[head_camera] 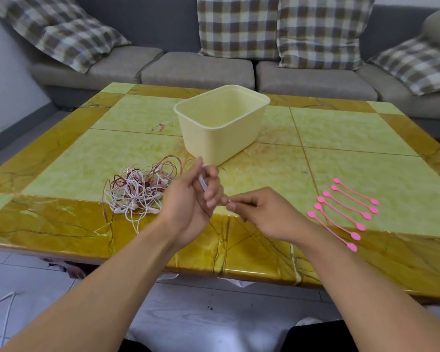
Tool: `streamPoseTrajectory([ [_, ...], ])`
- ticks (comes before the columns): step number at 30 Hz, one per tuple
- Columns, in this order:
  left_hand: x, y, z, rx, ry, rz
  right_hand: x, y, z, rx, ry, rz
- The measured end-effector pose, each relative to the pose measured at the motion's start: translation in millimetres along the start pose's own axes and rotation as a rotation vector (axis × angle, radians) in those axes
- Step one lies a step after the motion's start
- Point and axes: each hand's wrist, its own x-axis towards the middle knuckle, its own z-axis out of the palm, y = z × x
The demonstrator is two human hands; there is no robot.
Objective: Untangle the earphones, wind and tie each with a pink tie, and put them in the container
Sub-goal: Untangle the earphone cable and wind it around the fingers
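L hand (188,199) held white earphone cord (202,183) wound round fingers; R hand (262,212) pinched its end. Tangled earphones (137,190) lay beside, on tabletop (340,133).

Both forearms reach forward. My left hand (188,199) is raised, palm turned inward, fingers (210,196) curled. My right hand (262,214) sits lower, thumb and forefinger pinched, tips nearly meeting the left's.

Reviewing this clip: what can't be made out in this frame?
- Head view: the white cable wound in the left hand; fingers hide most of it.
- What the right hand pinches: too small.
- Number of earphones in the tangled pile: overlapping.
- Container floor: hidden by its near wall.
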Motion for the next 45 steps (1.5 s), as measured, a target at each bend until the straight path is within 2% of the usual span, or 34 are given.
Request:
streamPoseTrajectory([
  [2,3.4,-1.4,-4.1,0.023,0.086,0.074,0.3,-1.9,5.4,-0.045,-0.033,0.033],
  [5,5.3,-5.6,-4.0,0.061,0.137,0.111,-0.9,-6.6,12.5,-0.168,0.005,0.007],
  [11,6.2,-8.7,-7.1,0.252,0.258,0.125,-3.8,-17.7,27.2,-0.294,0.343,-0.114],
  [14,3.7,-10.6,-8.1,0.416,0.264,0.056,-3.9,-20.8,34.0,-0.308,0.403,-0.261],
  [19,-7.1,-9.3,0.6,0.607,0.192,-0.055,-5.7,-24.7,32.1,-0.285,0.359,-0.344],
  [23,-10.6,-6.2,1.7,0.552,0.146,-0.166,-6.2,-27.4,26.2,-0.264,0.304,-0.292],
  [27,-11.4,-10.4,-6.2,0.653,0.039,-0.305,-3.5,-27.8,22.9,-0.255,0.294,-0.170],
  [32,-9.5,-11.9,-7.1,0.661,0.058,-0.307,-2.2,-23.8,15.0,-0.280,0.285,-0.127],
  [37,-6.7,-8.4,-5.4,0.655,0.133,-0.219,-4.2,-21.1,5.8,-0.216,0.235,-0.131],
  [40,-6.1,-7.8,-7.1,0.621,0.073,-0.253,-4.5,-19.9,1.2,-0.206,0.153,-0.130],
  [45,-8.2,-9.6,-5.5,0.700,-0.024,-0.364,-4.6,-18.4,-3.3,-0.223,0.102,-0.156],
])
